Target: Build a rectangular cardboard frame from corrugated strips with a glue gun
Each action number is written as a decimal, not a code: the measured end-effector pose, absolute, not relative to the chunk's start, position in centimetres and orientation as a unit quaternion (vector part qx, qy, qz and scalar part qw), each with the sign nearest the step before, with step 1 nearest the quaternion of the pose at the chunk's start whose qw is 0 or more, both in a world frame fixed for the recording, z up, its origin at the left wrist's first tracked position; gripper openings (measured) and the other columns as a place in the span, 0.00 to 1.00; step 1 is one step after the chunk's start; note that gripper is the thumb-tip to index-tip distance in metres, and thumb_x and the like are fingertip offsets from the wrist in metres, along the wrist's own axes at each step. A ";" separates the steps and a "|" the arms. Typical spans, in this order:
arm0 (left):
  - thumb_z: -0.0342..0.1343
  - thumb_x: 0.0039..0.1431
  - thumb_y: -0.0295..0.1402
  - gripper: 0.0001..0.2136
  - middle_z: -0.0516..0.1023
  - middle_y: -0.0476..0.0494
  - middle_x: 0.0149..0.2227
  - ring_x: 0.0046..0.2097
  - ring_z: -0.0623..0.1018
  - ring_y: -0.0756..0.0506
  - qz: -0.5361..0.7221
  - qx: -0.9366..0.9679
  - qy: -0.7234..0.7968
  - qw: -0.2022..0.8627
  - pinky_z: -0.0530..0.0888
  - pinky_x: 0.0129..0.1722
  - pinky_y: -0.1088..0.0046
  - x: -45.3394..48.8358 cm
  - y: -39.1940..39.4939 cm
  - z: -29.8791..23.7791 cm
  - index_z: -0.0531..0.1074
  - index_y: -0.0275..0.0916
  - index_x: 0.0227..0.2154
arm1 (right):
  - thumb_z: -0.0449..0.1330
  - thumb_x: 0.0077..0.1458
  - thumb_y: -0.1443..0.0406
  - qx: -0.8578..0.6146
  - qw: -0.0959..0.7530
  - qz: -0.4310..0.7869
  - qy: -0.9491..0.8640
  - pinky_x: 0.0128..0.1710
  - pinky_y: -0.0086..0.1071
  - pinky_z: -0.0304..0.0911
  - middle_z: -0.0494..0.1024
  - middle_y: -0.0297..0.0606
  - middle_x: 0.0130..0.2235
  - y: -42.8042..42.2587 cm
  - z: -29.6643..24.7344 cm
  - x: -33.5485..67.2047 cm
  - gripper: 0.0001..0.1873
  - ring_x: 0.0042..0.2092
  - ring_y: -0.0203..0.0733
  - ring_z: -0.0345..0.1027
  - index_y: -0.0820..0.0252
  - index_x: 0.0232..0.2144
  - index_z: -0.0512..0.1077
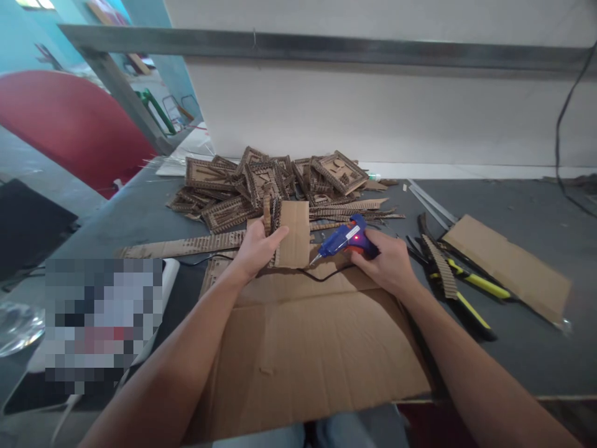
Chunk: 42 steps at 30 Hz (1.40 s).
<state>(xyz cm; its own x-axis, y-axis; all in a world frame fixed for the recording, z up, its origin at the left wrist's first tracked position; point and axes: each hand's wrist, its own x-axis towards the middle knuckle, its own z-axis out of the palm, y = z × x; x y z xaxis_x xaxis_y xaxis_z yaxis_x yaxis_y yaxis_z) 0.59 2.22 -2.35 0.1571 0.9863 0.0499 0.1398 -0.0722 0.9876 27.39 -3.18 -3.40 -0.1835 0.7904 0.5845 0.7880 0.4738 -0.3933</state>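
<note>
My left hand (255, 247) grips a small rectangular cardboard piece (295, 227), its thumb pressed on the front face. Behind that thumb rises a strip of corrugated cardboard (267, 211). In my right hand (388, 260) is a blue glue gun (342, 239) with a lit red light. Its nozzle points left and down, close to the lower right corner of the piece; I cannot tell whether they touch. Both hands are above a large cardboard sheet (317, 354) on the dark table. The gun's black cord (319, 278) runs beneath the piece.
Several small cardboard frames (261, 180) lie heaped at the back, by the wall. Yellow-and-black cutting tools (485, 283) and a flat cardboard panel (508, 264) are on the right. A long corrugated strip (186, 244) and a blurred-out device (112, 311) lie left.
</note>
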 end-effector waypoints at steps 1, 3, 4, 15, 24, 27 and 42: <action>0.61 0.57 0.40 0.17 0.84 0.38 0.44 0.46 0.82 0.38 0.436 0.589 0.479 0.483 0.80 0.44 0.64 0.6 2.2 -2.3 0.78 0.33 0.45 | 0.60 0.55 0.64 -0.512 0.380 0.000 -0.770 0.27 0.29 0.54 0.70 0.31 0.25 -3.2 -3.4 27.4 0.11 0.26 0.36 0.61 0.55 0.25 0.60; 0.61 0.56 0.40 0.17 0.84 0.38 0.44 0.45 0.82 0.38 0.435 0.587 0.481 0.485 0.80 0.44 0.64 0.7 2.2 -2.3 0.78 0.33 0.44 | 0.60 0.55 0.65 -0.512 0.378 -0.002 -0.771 0.27 0.29 0.53 0.70 0.30 0.25 -3.2 -3.4 27.3 0.11 0.26 0.35 0.61 0.55 0.25 0.60; 0.61 0.56 0.39 0.17 0.85 0.38 0.44 0.45 0.82 0.38 0.436 0.584 0.482 0.486 0.80 0.44 0.64 0.8 2.2 -2.2 0.78 0.33 0.44 | 0.60 0.54 0.65 -0.512 0.377 -0.004 -0.772 0.27 0.29 0.53 0.70 0.30 0.25 -3.1 -3.4 27.4 0.12 0.26 0.35 0.60 0.55 0.25 0.60; 0.61 0.56 0.40 0.19 0.84 0.37 0.46 0.46 0.82 0.38 0.428 0.589 0.484 0.486 0.78 0.46 0.63 0.6 2.2 -2.1 0.78 0.33 0.46 | 0.59 0.55 0.64 -0.525 0.356 0.004 -0.773 0.27 0.30 0.54 0.73 0.32 0.25 -3.1 -3.5 27.5 0.06 0.25 0.37 0.62 0.56 0.27 0.66; 0.62 0.55 0.40 0.19 0.84 0.37 0.43 0.43 0.82 0.39 0.425 0.581 0.481 0.501 0.79 0.42 0.64 0.6 2.1 -2.2 0.78 0.33 0.46 | 0.59 0.54 0.62 -0.545 0.364 0.019 -0.755 0.27 0.31 0.54 0.71 0.33 0.24 -3.1 -3.1 27.4 0.09 0.25 0.38 0.62 0.54 0.25 0.64; 0.62 0.55 0.40 0.19 0.84 0.37 0.42 0.42 0.82 0.39 0.420 0.581 0.480 0.507 0.80 0.41 0.65 0.6 2.1 -2.1 0.78 0.33 0.46 | 0.58 0.54 0.62 -0.543 0.369 0.019 -0.754 0.27 0.31 0.54 0.72 0.33 0.24 -3.1 -3.2 27.4 0.08 0.25 0.38 0.62 0.55 0.25 0.63; 0.63 0.55 0.41 0.18 0.85 0.38 0.41 0.41 0.81 0.39 0.410 0.589 0.489 0.496 0.79 0.39 0.66 0.6 2.0 -1.8 0.79 0.34 0.45 | 0.59 0.56 0.60 -0.571 0.380 -0.003 -0.728 0.27 0.32 0.55 0.74 0.34 0.24 -3.1 -3.4 27.5 0.10 0.25 0.40 0.64 0.55 0.25 0.66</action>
<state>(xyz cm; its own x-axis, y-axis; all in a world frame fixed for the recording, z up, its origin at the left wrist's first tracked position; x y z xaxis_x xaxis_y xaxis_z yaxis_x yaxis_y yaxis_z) 0.55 1.98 -1.81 0.1848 0.9828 -0.0019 0.1684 -0.0298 0.9853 27.48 -3.08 -3.37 -0.0586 0.8292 0.5559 0.8331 0.3474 -0.4303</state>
